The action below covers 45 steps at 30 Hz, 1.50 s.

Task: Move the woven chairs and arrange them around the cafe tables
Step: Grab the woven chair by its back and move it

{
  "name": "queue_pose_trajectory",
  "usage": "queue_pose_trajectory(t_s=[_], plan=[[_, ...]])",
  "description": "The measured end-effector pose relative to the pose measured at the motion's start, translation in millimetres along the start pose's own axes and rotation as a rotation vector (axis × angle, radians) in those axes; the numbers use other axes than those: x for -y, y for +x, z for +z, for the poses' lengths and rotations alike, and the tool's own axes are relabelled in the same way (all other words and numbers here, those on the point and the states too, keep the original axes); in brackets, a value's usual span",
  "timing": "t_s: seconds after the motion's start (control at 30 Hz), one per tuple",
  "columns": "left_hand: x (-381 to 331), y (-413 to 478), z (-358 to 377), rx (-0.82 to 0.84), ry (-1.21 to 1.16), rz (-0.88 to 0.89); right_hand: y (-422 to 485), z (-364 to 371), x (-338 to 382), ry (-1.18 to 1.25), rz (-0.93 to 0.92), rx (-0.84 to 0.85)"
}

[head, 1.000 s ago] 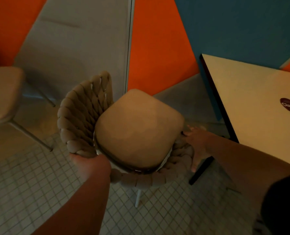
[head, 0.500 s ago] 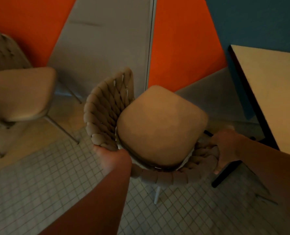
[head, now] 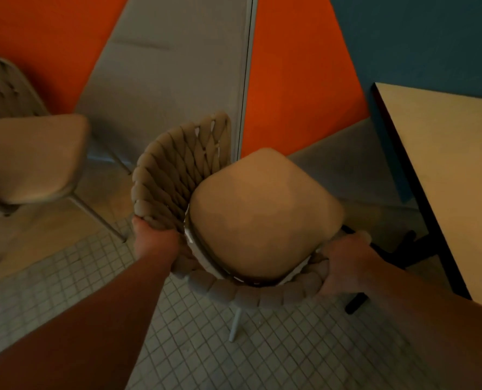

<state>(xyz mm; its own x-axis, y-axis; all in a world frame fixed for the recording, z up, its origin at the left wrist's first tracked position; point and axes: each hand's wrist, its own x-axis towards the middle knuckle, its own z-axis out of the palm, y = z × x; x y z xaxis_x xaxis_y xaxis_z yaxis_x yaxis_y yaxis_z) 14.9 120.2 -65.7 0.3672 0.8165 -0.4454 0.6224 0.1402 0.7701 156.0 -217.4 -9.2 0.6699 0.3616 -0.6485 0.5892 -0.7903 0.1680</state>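
We see only part of the second beige woven chair [head: 23,161] at the left; the picture's edge cuts it off, and it looks blurry. The cream cafe table with a dark edge [head: 445,175] is cut off at the right too, so we see just one corner and a bit of its black base [head: 403,249]. Most of the legs of the beige woven chair with a tan round cushion [head: 265,218] are hidden under its seat; we can find one white leg [head: 235,323] poking out below. Our fingertips are hidden behind the woven rim, so we cannot tell just how far they curl.

Our left hand [head: 156,243] is wrapped on the rim at the chair's left side, low on the woven back. Our right hand [head: 344,266] is wrapped on the thick woven rim at the right side. Both hands hold the chair tight.

The chair is in the middle, right in front of us, above the small grey floor tiles [head: 194,347]. It sits between the other chair and the table, nearer the table. Its woven back [head: 183,170] curves from the far left around to the side near us. Its open front points up and to the right, toward the orange and grey wall [head: 290,80].
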Motion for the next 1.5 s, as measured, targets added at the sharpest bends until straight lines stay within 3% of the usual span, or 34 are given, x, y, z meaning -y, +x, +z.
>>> queue_pose_trajectory(t_s=[0.23,0.4,1.07,1.17,1.23,1.33,1.5], plan=[[-29,33,-17,0.054,0.122,0.164,-17,6,47,0.069,0.047,-0.034],[-48,61,-19,0.12,0.187,0.2,-19,17,75,0.22,0.074,-0.04],[-75,127,-12,0.17,0.324,0.367,-15,12,129,0.295,0.185,-0.148],[-68,117,-13,0.103,0.234,0.322,-18,6,130,0.293,0.206,-0.104],[-56,106,-17,0.088,0.08,0.203,-21,1,129,0.291,0.212,-0.037],[-33,68,-27,0.093,-0.173,0.081,-24,-3,127,0.312,0.213,0.009],[-2,-27,-27,0.165,-0.403,0.041,-33,-6,124,0.451,0.195,0.008]])
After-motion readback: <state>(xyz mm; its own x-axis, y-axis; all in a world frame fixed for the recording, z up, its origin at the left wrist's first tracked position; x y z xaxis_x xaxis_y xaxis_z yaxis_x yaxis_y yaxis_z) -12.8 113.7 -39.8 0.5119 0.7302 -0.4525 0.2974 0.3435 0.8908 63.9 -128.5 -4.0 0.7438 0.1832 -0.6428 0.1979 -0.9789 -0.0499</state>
